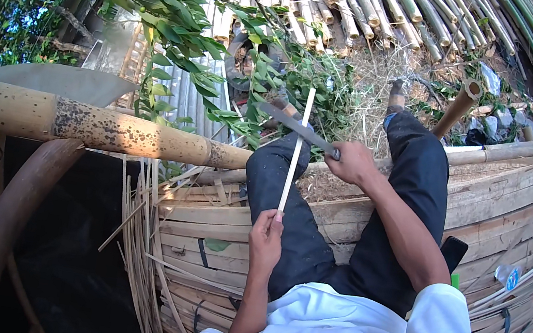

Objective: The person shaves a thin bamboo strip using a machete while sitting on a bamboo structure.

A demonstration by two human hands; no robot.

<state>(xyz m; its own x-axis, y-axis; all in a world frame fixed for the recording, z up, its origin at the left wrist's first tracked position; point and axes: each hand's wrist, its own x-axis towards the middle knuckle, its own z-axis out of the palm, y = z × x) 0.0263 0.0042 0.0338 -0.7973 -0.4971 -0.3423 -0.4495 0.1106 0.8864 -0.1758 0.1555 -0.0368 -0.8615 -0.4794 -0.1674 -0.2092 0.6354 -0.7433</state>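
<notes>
Strip (290,175): pale, slender, straight, apparently bare of bark; stands near mid-view, near end at 6 o'clock, far end at 12, leaning a touch toward 1. Knife (286,120): flat grey blade, tip toward 10 o'clock, mostly covered handle toward 4. Blade crosses strip's upper half at a slant; whether edge touches strip, cannot be certain.

A knife (309,136) crosses a strip (289,180) mid-frame; a bamboo pole (103,127) lies left, a phone (453,251) lower right, poles (408,4) at top.
</notes>
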